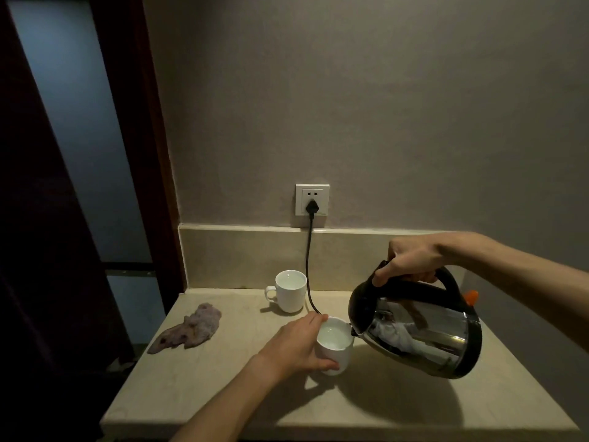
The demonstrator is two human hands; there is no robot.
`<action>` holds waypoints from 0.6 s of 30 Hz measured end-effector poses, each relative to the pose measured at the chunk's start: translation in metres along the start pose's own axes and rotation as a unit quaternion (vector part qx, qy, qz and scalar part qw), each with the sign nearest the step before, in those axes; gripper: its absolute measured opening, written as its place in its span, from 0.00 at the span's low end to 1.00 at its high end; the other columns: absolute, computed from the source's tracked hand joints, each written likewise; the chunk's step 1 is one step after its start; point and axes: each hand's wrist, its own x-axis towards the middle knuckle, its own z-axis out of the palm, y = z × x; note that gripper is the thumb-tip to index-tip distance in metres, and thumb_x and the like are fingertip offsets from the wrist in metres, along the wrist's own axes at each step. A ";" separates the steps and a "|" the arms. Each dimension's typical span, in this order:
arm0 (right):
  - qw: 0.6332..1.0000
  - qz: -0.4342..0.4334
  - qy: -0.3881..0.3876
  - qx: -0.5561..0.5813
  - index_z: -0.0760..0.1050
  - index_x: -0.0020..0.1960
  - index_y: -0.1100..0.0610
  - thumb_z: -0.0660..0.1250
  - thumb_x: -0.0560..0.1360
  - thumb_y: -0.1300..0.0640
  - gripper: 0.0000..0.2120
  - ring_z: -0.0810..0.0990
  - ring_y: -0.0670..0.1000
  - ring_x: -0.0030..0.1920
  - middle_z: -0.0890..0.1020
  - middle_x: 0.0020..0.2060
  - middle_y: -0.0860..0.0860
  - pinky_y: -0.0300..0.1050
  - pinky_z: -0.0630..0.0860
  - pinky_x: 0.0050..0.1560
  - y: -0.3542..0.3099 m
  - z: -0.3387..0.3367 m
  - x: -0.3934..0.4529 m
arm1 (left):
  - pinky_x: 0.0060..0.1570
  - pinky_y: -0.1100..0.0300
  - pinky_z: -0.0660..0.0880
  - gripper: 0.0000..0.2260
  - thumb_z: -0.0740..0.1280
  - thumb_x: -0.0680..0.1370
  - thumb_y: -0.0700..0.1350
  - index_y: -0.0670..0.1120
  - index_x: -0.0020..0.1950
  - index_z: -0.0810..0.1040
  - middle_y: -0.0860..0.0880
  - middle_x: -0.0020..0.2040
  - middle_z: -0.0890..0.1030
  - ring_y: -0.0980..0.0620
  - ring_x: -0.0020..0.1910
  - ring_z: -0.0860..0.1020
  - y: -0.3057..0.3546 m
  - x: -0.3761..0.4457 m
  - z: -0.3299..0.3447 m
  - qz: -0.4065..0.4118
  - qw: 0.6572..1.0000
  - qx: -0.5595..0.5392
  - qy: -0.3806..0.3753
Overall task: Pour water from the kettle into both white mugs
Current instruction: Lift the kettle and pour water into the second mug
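So we've got the kettle (417, 330) tipped over, steel body with a black handle, held up off the counter (223, 393) by our right hand (411, 260), fingers wrapped tight round the handle. Its spout sits right at the rim of the near mug (334, 349), just left of the kettle, and that mug has water in it. Our left hand (296, 344) is curled around that mug's side, fingers closed on it. The far mug (290, 290) stands further left and back from the kettle, near the wall, also holding water. A black cord (308, 266) runs between the mugs up to the wall socket (312, 200). Way off left of the kettle there's a crumpled purplish cloth (188, 330).
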 end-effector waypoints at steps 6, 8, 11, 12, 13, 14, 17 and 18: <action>1.000 -0.005 0.019 0.017 0.81 0.39 0.56 0.69 0.76 0.41 0.18 0.72 0.44 0.24 0.76 0.26 0.47 0.36 0.69 0.26 0.009 0.005 -0.002 | 0.69 0.52 0.72 0.43 0.75 0.72 0.65 0.49 0.79 0.63 0.51 0.75 0.71 0.50 0.71 0.72 -0.001 -0.001 0.001 0.005 1.000 0.004 0.000; 0.999 -0.001 0.017 0.029 0.81 0.41 0.58 0.69 0.76 0.41 0.19 0.71 0.45 0.25 0.75 0.26 0.48 0.36 0.68 0.26 0.014 0.007 -0.003 | 0.69 0.52 0.72 0.43 0.75 0.72 0.65 0.48 0.80 0.63 0.51 0.74 0.71 0.50 0.71 0.72 -0.002 0.000 0.001 0.008 1.000 0.008 -0.001; 0.999 0.002 0.012 0.040 0.82 0.43 0.60 0.69 0.76 0.41 0.20 0.70 0.46 0.25 0.74 0.26 0.49 0.37 0.68 0.26 0.018 0.008 -0.004 | 0.67 0.51 0.72 0.42 0.75 0.72 0.65 0.48 0.79 0.63 0.50 0.73 0.72 0.49 0.69 0.73 -0.003 0.000 0.001 0.012 1.000 0.011 0.000; 0.999 0.001 0.012 0.042 0.82 0.43 0.60 0.69 0.76 0.41 0.20 0.70 0.45 0.24 0.74 0.26 0.49 0.36 0.68 0.26 0.019 0.008 -0.005 | 0.67 0.51 0.72 0.42 0.75 0.72 0.65 0.48 0.79 0.64 0.50 0.73 0.72 0.49 0.69 0.73 -0.003 0.000 0.001 0.012 1.000 0.010 0.001; 0.999 -0.001 0.015 0.043 0.82 0.43 0.59 0.69 0.76 0.41 0.20 0.71 0.45 0.24 0.75 0.26 0.48 0.36 0.68 0.26 0.019 0.009 -0.006 | 0.67 0.51 0.72 0.42 0.75 0.72 0.65 0.48 0.79 0.64 0.50 0.73 0.72 0.49 0.69 0.73 -0.003 0.000 0.001 0.013 1.000 0.009 0.001; 0.999 -0.003 0.020 0.043 0.82 0.42 0.59 0.69 0.76 0.42 0.19 0.71 0.44 0.23 0.75 0.25 0.47 0.35 0.68 0.26 0.019 0.010 -0.007 | 0.68 0.52 0.72 0.42 0.75 0.72 0.65 0.48 0.79 0.64 0.50 0.73 0.72 0.50 0.70 0.73 -0.002 0.000 0.001 0.013 1.000 0.007 0.001; 0.998 -0.003 0.037 0.050 0.82 0.41 0.57 0.69 0.76 0.42 0.18 0.73 0.41 0.23 0.77 0.24 0.46 0.33 0.68 0.25 0.022 0.013 -0.009 | 0.68 0.52 0.72 0.42 0.75 0.72 0.65 0.48 0.79 0.64 0.51 0.74 0.72 0.50 0.70 0.72 -0.002 0.001 0.000 0.012 1.000 0.002 0.000; 0.998 -0.004 0.040 0.055 0.82 0.42 0.58 0.69 0.76 0.41 0.19 0.74 0.42 0.23 0.77 0.24 0.46 0.34 0.69 0.26 0.024 0.015 -0.009 | 0.69 0.53 0.72 0.42 0.75 0.72 0.65 0.48 0.79 0.64 0.51 0.74 0.72 0.50 0.70 0.72 -0.003 0.001 0.001 0.012 1.000 0.002 0.000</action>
